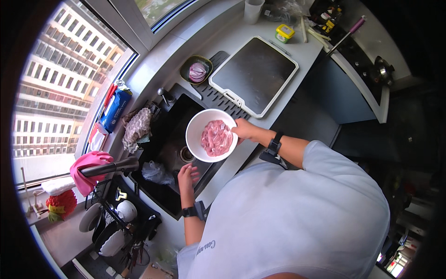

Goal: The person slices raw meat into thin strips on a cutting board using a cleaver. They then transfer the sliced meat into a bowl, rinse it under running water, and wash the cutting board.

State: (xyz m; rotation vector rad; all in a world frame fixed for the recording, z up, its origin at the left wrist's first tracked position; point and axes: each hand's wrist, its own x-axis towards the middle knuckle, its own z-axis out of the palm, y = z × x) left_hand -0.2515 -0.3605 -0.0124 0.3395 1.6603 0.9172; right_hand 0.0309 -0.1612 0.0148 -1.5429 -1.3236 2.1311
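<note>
My right hand (pixel 245 130) grips the rim of a white bowl (pixel 194 134), which I hold over the black sink (pixel 167 132) and its front edge. Raw sliced meat (pixel 216 138) lies in the bowl. My left hand (pixel 188 176) is just off the bowl's lower left side, above the sink, with nothing in it and its fingers slightly curled and apart. A crumpled clear plastic bag (pixel 157 172) rests in the sink, near the drain (pixel 187 154). Beyond the bowl, a dark cutting board with a white rim (pixel 256 75) lies on the counter.
A dish with cut red onion (pixel 197 72) stands behind the sink beside a knife (pixel 193 91). A dark faucet (pixel 111 167) draped with a pink glove (pixel 91 171) reaches in at left. Below it is a dish rack with bowls (pixel 127 211). A yellow-lidded tub (pixel 284 33) stands beyond the board.
</note>
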